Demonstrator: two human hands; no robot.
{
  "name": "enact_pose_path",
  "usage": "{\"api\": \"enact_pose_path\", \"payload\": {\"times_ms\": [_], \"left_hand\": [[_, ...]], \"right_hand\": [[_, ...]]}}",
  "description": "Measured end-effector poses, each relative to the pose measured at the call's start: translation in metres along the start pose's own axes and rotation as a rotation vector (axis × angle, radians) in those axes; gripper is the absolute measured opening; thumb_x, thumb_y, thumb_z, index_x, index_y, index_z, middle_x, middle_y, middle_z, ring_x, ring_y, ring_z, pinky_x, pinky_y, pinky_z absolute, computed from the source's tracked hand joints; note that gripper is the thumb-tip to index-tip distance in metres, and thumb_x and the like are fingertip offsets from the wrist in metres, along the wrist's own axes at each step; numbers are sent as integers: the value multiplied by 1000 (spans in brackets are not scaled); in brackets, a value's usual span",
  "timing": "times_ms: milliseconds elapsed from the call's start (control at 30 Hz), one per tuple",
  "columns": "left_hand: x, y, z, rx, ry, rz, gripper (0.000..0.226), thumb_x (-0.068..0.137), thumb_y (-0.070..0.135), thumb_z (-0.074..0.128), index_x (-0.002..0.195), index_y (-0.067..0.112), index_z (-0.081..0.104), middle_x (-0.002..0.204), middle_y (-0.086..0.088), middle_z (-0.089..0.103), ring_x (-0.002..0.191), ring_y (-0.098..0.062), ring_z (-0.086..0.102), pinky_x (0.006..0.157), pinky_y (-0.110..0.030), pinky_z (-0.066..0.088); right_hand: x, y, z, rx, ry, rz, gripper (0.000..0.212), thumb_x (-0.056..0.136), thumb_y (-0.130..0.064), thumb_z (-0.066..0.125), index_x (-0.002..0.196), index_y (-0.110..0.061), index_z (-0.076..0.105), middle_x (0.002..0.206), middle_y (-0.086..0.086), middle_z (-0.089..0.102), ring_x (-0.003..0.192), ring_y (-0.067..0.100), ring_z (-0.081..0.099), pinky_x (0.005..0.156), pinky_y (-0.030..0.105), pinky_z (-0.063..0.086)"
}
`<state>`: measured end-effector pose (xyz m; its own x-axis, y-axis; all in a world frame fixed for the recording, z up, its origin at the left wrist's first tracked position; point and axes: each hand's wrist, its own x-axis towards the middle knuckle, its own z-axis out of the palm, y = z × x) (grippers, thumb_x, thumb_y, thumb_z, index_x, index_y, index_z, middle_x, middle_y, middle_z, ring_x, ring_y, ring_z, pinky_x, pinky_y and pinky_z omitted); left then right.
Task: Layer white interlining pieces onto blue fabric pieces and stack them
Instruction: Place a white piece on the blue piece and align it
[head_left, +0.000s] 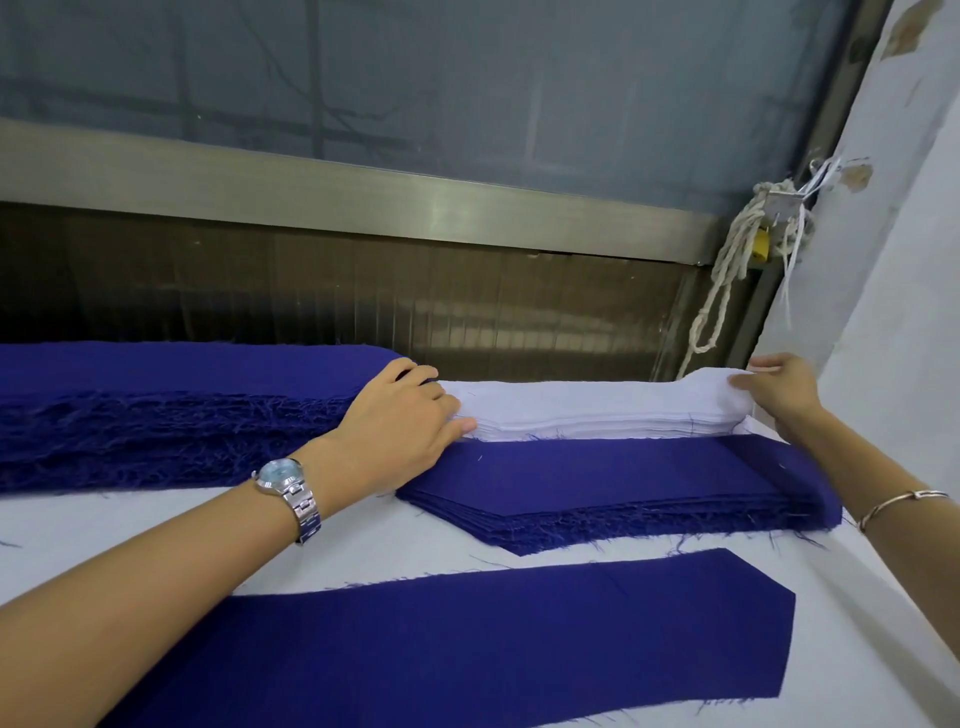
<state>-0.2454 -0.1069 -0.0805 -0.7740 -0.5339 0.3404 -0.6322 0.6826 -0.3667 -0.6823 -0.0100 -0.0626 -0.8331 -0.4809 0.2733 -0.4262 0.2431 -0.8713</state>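
Head view: left hand (400, 421) grips one end of the white interlining stack (597, 410), right hand (779, 392) pinches the other; blue fabric stack (623, 483) just in front, frayed blue pile (156, 415) and wall (883, 260) flanking.

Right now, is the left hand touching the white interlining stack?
Touching. In the head view the left hand pinches the left end of the white interlining stack, fingers on top, thumb against its side.
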Motion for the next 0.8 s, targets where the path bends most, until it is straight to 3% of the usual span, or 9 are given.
{"api": "enact_pose_path", "payload": {"times_ms": [67,167,300,400,500,600,700,800], "left_hand": [[8,0,-5,56,5,5,56,106,49,16,128,26,62,126,7,66,130,-17,47,112,-34,23],[21,1,-13,122,4,-7,42,108,41,27,113,23,65,107,4,70,110,-17,56,104,-34,29],[40,5,-19,143,-10,-63,26,106,32,39,107,24,64,89,5,66,95,-17,59,96,-33,31],[55,4,-19,125,-35,-101,27,104,39,42,109,25,66,96,5,70,96,-17,61,97,-34,31],[66,3,-16,73,-68,-119,30,100,45,48,110,25,68,101,4,71,101,-18,60,97,-34,32],[73,2,-12,34,-71,-112,29,98,45,53,112,25,67,103,5,70,103,-18,59,96,-34,33],[77,-1,-9,-24,-88,-116,32,98,44,56,119,23,65,109,5,70,107,-19,60,99,-35,35],[79,-3,-8,-84,-102,-119,34,97,44,57,122,22,64,113,3,70,109,-20,60,101,-36,35]], "right_hand": [[5,0,1,-13,-50,46,37,93,-16,69,122,5,62,109,15,57,96,28,50,71,31,41],[10,-2,0,-42,-101,106,39,97,-32,62,115,3,62,109,15,58,93,31,51,75,35,40],[12,-4,-2,-65,-126,85,36,100,-36,57,106,0,61,101,15,57,86,29,51,66,33,38],[12,-1,-4,-8,-154,9,22,100,-21,59,108,-2,66,103,13,58,87,26,51,61,27,38],[12,3,-7,107,-156,-51,21,93,2,61,113,-1,67,112,13,58,103,25,51,79,29,43],[15,6,-7,175,-130,-53,22,87,8,66,106,-4,67,113,10,58,107,24,53,87,31,41],[22,9,-7,221,-59,-68,19,84,9,70,92,-8,66,104,11,61,99,24,55,77,25,44],[29,14,-8,221,1,-72,29,82,11,72,74,-15,61,82,4,62,81,17,58,85,31,44]]}}
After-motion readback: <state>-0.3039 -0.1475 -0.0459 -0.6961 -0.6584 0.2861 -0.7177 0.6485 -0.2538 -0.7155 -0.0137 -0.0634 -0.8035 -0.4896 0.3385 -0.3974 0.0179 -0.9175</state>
